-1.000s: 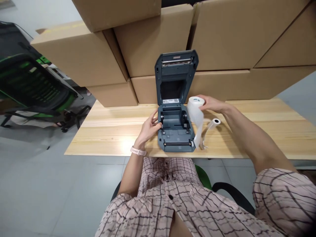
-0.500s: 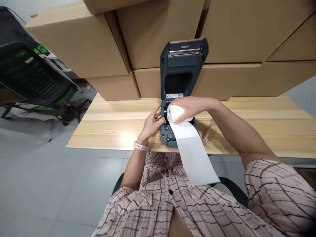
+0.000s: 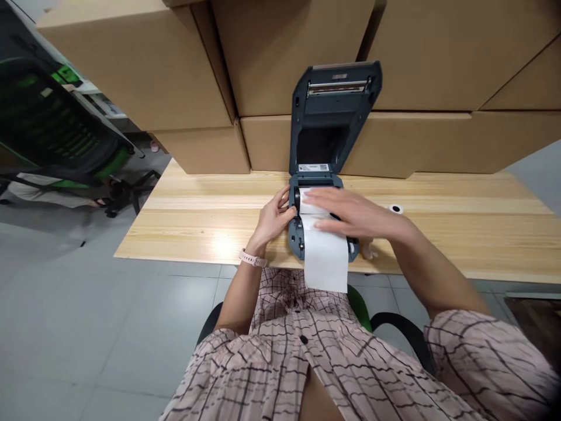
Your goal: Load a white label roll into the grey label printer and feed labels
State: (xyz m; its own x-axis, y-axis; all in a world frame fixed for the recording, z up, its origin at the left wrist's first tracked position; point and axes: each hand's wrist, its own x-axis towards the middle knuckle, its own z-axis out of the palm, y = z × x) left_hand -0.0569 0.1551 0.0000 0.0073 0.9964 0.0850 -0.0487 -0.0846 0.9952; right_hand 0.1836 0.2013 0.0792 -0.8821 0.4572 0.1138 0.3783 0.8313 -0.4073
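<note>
A dark grey label printer [image 3: 299, 237] stands on the table with its lid [image 3: 302, 126] raised. Inside its bay lies a white label roll [image 3: 308, 204], partly covered by my right hand. From it a paper strip [image 3: 325, 263] runs out over the printer's front and hangs past the table edge. My left hand [image 3: 274, 222] holds the printer's left side, fingers along the edge and thumb by the bay. Slightly blurred, my right hand [image 3: 346, 211] is over the roll and strip with its fingers stretched out; whether it touches the paper I cannot tell.
Stacked cardboard boxes [image 3: 280, 140] line the back of the wooden table [image 3: 210, 216]. Right of the printer are a small white roll end [image 3: 395, 209] and a crumpled pale scrap [image 3: 368, 248]. An office chair [image 3: 61, 134] and a person's leg [image 3: 52, 196] are at left.
The label roll has gone down into the bay, and my right hand has let go of it and opened. The strip now hangs straighter and shorter. My left hand stays at the printer's side.
</note>
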